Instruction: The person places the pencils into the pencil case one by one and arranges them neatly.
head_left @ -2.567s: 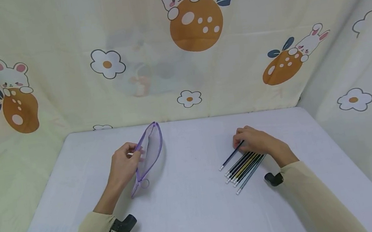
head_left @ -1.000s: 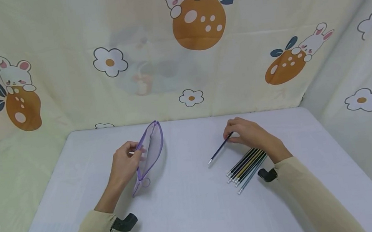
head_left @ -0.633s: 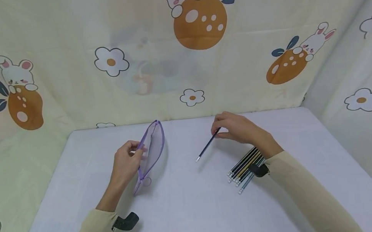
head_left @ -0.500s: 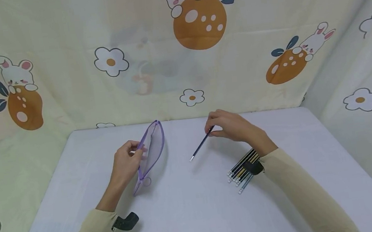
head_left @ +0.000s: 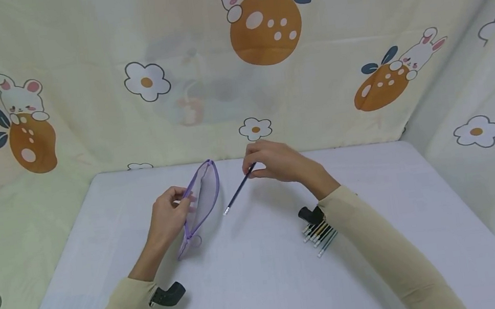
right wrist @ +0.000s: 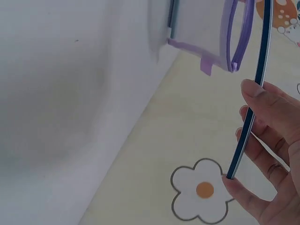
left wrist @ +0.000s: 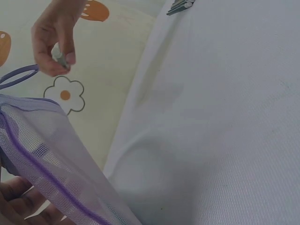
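My left hand [head_left: 167,216] grips one side of a purple-edged mesh zip pouch [head_left: 201,209], whose mouth gapes to the right. Through its pale wall [right wrist: 199,30], the right wrist view shows a slim dark blue-grey stick near the bottom edge. My right hand [head_left: 278,160] pinches a dark blue pencil [head_left: 239,191] by its upper part, clear of the table. The pencil slants down to the left, its white eraser end lowest and a short way right of the pouch. In the left wrist view, folded mesh hides part of the left fingers [left wrist: 23,201].
Several more pencils [head_left: 319,233] lie bundled on the white table [head_left: 262,276], partly hidden under the right sleeve [head_left: 379,241] and its black wrist camera [head_left: 310,215]. A patterned curtain [head_left: 201,77] hangs behind the table's far edge.
My right hand has carried the pencil left and a little away from me, from the bundle to near the pouch. The left hand and pouch have stayed almost still.
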`<state>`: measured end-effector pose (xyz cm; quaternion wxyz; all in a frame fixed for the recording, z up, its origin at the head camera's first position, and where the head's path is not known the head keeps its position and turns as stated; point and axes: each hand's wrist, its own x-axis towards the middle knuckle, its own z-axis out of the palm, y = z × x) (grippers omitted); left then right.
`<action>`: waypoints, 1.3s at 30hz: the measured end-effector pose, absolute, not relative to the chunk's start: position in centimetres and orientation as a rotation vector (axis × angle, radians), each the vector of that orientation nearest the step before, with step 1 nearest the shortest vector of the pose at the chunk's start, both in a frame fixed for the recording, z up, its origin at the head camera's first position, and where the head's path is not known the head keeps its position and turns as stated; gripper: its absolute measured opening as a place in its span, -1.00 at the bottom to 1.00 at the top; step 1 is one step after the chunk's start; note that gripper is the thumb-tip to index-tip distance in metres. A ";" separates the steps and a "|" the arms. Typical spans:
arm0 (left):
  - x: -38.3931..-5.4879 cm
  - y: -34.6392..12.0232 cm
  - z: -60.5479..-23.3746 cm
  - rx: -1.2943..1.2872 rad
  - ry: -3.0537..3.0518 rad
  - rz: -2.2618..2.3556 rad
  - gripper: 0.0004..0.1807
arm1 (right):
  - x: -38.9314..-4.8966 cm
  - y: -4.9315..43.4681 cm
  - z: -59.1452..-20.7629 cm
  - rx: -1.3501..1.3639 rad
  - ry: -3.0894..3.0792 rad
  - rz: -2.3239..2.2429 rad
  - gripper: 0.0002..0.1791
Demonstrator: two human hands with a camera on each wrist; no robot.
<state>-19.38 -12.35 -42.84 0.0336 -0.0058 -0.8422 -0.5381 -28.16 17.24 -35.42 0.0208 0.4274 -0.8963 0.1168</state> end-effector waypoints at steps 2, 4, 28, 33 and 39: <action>-19.4 -12.3 -42.8 -0.013 -2.593 -1.659 -0.72 | -28.4 16.4 -35.4 1.335 -2.785 0.357 -0.87; -19.4 -12.3 -42.8 -0.010 -2.597 -1.661 -0.71 | -28.7 15.7 -35.3 1.335 -2.784 0.352 -0.86; -19.6 -12.3 -42.9 -0.003 -2.595 -1.680 -0.75 | -28.7 9.3 -36.5 1.497 -2.690 0.218 -0.87; -19.7 -12.3 -42.9 0.001 -2.601 -1.674 -0.75 | -28.7 8.7 -36.6 1.539 -2.697 0.242 -0.88; -19.7 -12.3 -43.0 0.011 -2.606 -1.667 -0.75 | -28.5 7.9 -36.7 1.593 -2.713 0.249 -0.87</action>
